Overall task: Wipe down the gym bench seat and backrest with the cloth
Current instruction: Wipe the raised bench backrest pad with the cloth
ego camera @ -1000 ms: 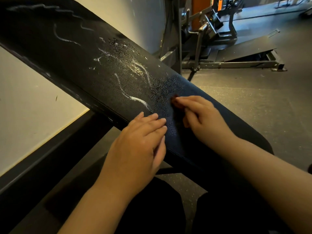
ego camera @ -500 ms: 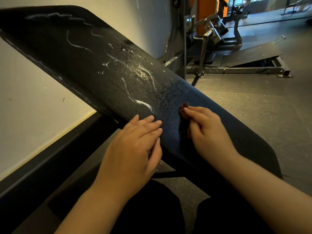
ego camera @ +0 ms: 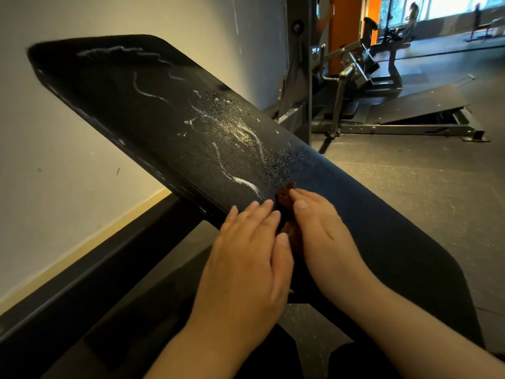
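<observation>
Though wet, white-streaked black backrest (ego camera: 109, 86)

The black backrest (ego camera: 128, 110) of the gym bench slants up and away to the left, standing on the speckled floor (ego camera: 410, 192). White foam streaks (ego camera: 243, 183) squiggle down its middle, with wet droplets (ego camera: 232, 124) glistening beside them. At the lower end, the left hand (ego camera: 246, 258) lies flat on the pad's edge and the right hand (ego camera: 322, 231) presses just beside it, with a sliver of reddish-brown cloth (ego camera: 286, 193) peeking out between them.
</observation>
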Demonstrator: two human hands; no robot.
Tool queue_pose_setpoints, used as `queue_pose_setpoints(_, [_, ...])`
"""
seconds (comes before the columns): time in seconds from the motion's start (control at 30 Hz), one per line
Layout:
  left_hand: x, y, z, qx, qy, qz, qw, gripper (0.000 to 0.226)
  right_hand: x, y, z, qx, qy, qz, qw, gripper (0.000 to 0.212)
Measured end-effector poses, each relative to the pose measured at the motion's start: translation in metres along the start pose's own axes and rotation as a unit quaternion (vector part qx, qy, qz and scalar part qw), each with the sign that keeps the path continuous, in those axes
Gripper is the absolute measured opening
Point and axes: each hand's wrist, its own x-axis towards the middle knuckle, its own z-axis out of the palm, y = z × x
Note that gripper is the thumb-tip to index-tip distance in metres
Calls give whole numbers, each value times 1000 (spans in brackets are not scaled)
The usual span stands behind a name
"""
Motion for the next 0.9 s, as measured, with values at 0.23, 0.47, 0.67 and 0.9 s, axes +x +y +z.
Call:
queue_pose_setpoints(0.23, [20,5,21,97,8,30,995,62,-5,-15,-1,336,-53,89,936,59])
queue_pose_setpoints(0.47, [35,-16,8,172,50,89,980,47,20,-5,10,119,17,-48,992,46])
queue_pose_setpoints(0.67, [70,-48,-28,160,98,-83,979,48,26,9,17,88,50,-35,994,52])
queue_pose_setpoints(0.9, [54,-23,0,170,21,60,983,45,25,17,16,39,35,-39,998,59])
